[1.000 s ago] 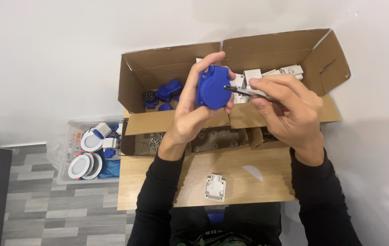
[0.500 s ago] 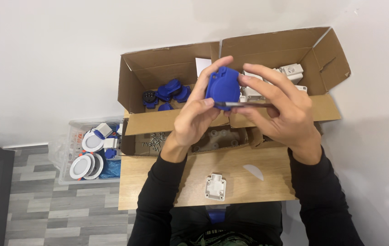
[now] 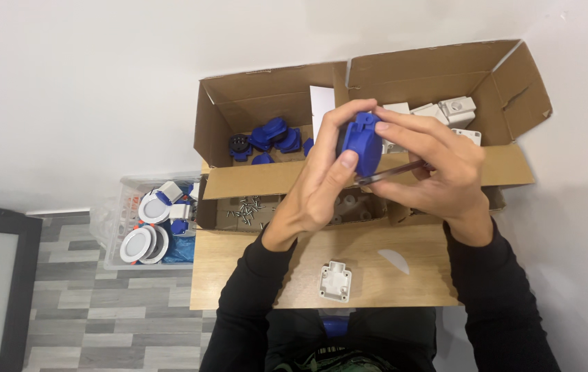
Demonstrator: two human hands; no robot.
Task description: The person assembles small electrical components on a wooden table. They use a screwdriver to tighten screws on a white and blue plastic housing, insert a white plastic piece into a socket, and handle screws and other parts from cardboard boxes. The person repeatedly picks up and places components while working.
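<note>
Both hands on a blue part above the open cardboard box (image 3: 514,165).

The blue plastic cover (image 3: 361,143), seen flat-on a second ago, now sits turned edgewise between both hands. Left hand (image 3: 318,186) closes around it, thumb on its face; right hand (image 3: 438,172) also pinches a thin dark tool (image 3: 390,172) under it.

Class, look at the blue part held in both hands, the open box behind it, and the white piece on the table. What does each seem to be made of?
Blue part: probably moulded plastic, smooth with an even colour and slight sheen.
Open box: brown corrugated cardboard, matte, with folded flaps.
White piece: likely plastic, light grey-white, with crisp moulded corners.
</note>
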